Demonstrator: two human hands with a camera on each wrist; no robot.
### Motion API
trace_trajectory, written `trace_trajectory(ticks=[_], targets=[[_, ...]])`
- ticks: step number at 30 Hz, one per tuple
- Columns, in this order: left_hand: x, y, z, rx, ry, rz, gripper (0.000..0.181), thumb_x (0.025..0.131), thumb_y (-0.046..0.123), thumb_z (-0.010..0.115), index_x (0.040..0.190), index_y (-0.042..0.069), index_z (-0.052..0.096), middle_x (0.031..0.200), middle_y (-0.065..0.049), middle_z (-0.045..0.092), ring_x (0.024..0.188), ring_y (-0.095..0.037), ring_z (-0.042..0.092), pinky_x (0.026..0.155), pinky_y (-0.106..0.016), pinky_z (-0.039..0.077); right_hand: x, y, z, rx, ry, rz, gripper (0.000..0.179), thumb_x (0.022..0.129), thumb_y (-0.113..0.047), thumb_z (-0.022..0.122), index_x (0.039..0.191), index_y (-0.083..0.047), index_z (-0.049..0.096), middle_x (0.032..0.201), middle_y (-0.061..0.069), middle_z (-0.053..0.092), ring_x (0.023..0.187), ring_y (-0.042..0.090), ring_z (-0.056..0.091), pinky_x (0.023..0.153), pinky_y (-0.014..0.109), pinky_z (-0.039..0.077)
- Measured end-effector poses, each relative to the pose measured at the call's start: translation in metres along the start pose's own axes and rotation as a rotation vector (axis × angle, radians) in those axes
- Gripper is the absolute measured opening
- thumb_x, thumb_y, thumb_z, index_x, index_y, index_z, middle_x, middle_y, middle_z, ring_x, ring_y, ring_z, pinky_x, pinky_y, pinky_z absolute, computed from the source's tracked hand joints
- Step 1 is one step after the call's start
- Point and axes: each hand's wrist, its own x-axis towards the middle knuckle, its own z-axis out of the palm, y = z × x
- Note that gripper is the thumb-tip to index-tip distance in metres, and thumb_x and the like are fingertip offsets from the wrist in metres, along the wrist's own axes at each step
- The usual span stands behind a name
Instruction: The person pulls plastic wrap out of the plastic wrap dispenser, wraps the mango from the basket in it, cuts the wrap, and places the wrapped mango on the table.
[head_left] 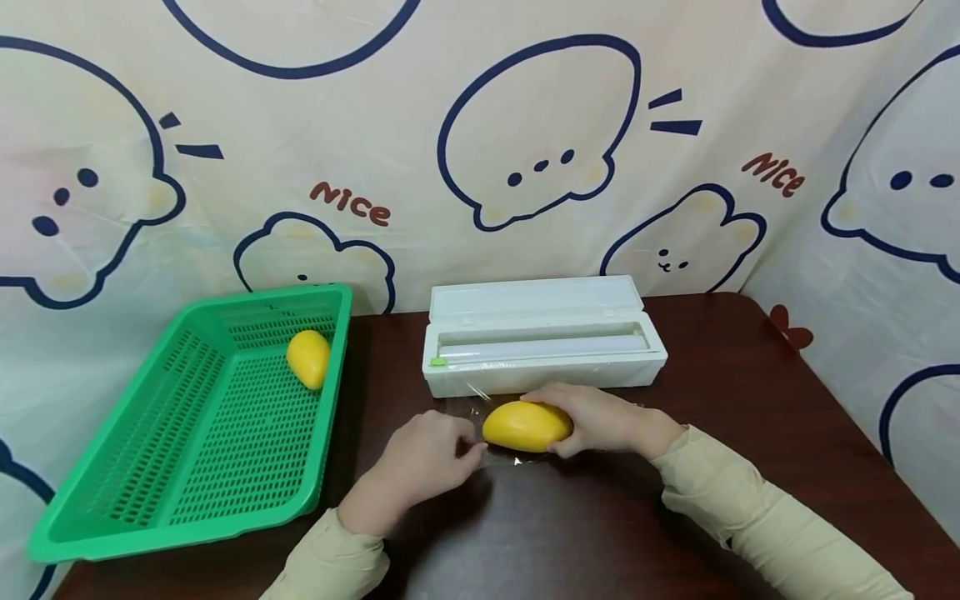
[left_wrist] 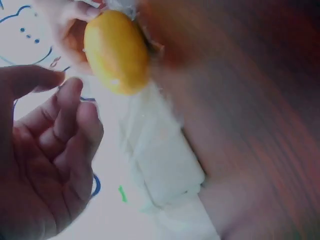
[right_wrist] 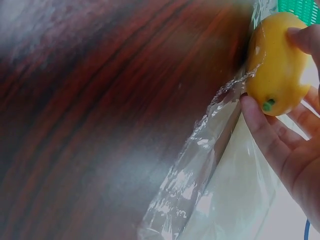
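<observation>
A yellow mango (head_left: 527, 426) with a green stem spot lies on clear plastic wrap (right_wrist: 185, 180) in front of a white cling film box (head_left: 543, 379). My right hand (head_left: 596, 421) grips the mango from its right end, with the thumb on one side and fingers on the other. Just left of the mango, my left hand (head_left: 431, 454) hovers with loosely bent fingers. In the left wrist view its thumb and forefinger tips come close together, and nothing shows between them. The box lid stands raised, with a film roll (head_left: 547, 347) inside.
A green basket (head_left: 318, 467) stands at the left of the dark wooden table (head_left: 750, 375), with another yellow mango (head_left: 308, 359) in its far right corner. Behind the table hangs a printed curtain (head_left: 405, 150).
</observation>
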Motion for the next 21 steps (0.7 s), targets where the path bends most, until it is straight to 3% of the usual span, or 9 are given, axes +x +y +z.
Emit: trace_trajectory(ticks=[4,6,10,15,21], targets=[[-0.004,-0.007,0.001,0.065,-0.017,-0.267,0.04,0.088,0.046,0.079,0.078,0.012,0.062,0.066,0.001,0.055,0.061,-0.019,0.058,0.049,-0.036,0.046,0.001,0.0,0.0,0.002,-0.005,0.003,0.069,0.081,-0.02,0.082,0.144,-0.012,0.056,0.136,0.0,0.058,0.114,0.014,0.055,0.102,0.039,0.046],[-0.004,-0.012,0.005,0.109,-0.04,-0.332,0.048,0.087,0.051,0.079,0.079,0.006,0.061,0.069,-0.005,0.059,0.064,-0.025,0.062,0.051,-0.039,0.05,0.0,0.0,0.0,0.005,-0.005,0.009,0.069,0.081,-0.02,0.082,0.144,-0.012,0.056,0.136,0.0,0.058,0.114,0.014,0.055,0.102,0.039,0.046],[-0.001,-0.019,0.014,0.142,-0.063,-0.34,0.042,0.089,0.038,0.081,0.081,0.001,0.063,0.076,-0.012,0.063,0.07,-0.034,0.067,0.058,-0.044,0.055,0.0,0.0,0.0,0.013,-0.008,0.01,0.068,0.081,-0.019,0.082,0.143,-0.012,0.057,0.135,0.0,0.058,0.114,0.014,0.055,0.102,0.039,0.046],[0.0,-0.02,0.012,0.114,-0.047,-0.304,0.02,0.087,0.01,0.078,0.075,0.008,0.062,0.073,-0.004,0.058,0.066,-0.028,0.063,0.057,-0.041,0.052,0.0,-0.001,0.001,0.018,-0.014,0.001,0.068,0.081,-0.019,0.082,0.144,-0.011,0.056,0.136,0.0,0.058,0.114,0.015,0.055,0.102,0.039,0.046],[0.003,-0.014,0.005,-0.048,-0.019,-0.283,0.024,0.085,0.002,0.073,0.078,0.011,0.052,0.062,0.001,0.05,0.054,-0.016,0.049,0.05,-0.029,0.039,0.0,0.0,-0.002,0.019,-0.008,-0.009,0.068,0.08,-0.017,0.083,0.143,-0.01,0.057,0.135,0.001,0.059,0.113,0.016,0.056,0.101,0.04,0.047]])
